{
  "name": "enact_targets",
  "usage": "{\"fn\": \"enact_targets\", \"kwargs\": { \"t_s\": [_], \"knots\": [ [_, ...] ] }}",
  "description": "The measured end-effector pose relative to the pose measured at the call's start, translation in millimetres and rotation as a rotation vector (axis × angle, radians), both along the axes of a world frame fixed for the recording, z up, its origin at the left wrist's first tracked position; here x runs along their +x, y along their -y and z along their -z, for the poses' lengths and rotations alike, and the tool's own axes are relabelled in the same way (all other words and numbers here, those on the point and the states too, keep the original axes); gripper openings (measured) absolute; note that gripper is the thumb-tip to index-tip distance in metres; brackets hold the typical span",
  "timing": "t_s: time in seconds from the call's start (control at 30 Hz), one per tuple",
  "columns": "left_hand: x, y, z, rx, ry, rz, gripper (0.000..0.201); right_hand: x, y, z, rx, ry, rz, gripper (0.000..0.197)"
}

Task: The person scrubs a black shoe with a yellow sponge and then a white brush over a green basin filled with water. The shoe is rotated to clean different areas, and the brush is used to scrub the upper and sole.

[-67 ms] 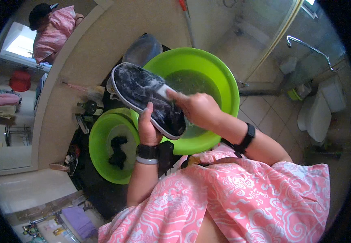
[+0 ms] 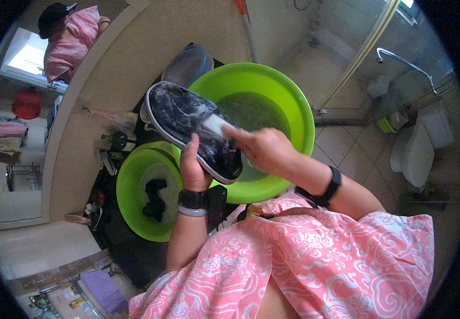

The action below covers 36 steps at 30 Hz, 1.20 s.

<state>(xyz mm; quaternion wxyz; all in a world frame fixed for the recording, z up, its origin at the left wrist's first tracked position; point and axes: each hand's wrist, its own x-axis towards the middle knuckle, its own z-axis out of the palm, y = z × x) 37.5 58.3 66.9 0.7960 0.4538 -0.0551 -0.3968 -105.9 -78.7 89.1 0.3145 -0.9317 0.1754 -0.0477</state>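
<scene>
My left hand [image 2: 194, 171] grips a black slip-on shoe [image 2: 174, 109] with a white sole edge, its thumb lying along the near side. White suds streak the shoe's dark upper. In my right hand [image 2: 266, 150] is a white brush [image 2: 215, 125], pressed against the upper; the fingers are partly blurred and hide its rear end. The shoe is held tilted over the left rim of a large green tub [image 2: 300, 109] with cloudy water in it.
A smaller green basin [image 2: 125, 199] with dark wet cloth [image 2: 154, 199] stands at the lower left. Behind the shoe is a clear plastic tub [image 2: 195, 64]. Beside the small basin stands a dark bottle [image 2: 119, 141]. A toilet [image 2: 416, 151] is at the right.
My right hand and the brush have slid slightly right and toward me along the shoe. The left hand and the shoe stay nearly in place.
</scene>
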Motion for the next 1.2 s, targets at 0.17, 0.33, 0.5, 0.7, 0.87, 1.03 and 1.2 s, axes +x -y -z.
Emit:
{"fn": "enact_targets", "kwargs": {
  "t_s": [0.17,0.33,0.5,0.7,0.87,1.03,1.2],
  "knots": [
    [-7,-3,3,0.117,0.008,0.055,0.039,1,1,16,0.004,-0.038,-0.009,0.052],
    [-28,2,13,0.085,0.146,0.110,0.038,60,15,25,-0.252,-0.023,0.131,0.022],
    [-4,0,6,0.030,0.120,0.084,0.045,23,8,6,-0.065,0.052,0.091,0.045],
    [-11,3,4,-0.006,0.081,0.138,0.048,31,10,-3,-0.124,0.023,0.095,0.033],
    [-10,4,11,-0.042,0.106,0.130,0.048,59,13,-9,-0.073,-0.032,0.118,0.022],
    [4,-1,18,-0.044,0.044,0.108,0.056,28,2,-9,0.044,-0.163,-0.055,0.042],
    [-13,3,25,0.289,0.426,0.218,0.069,61,6,16,0.247,0.188,0.150,0.029]
  ]
}}
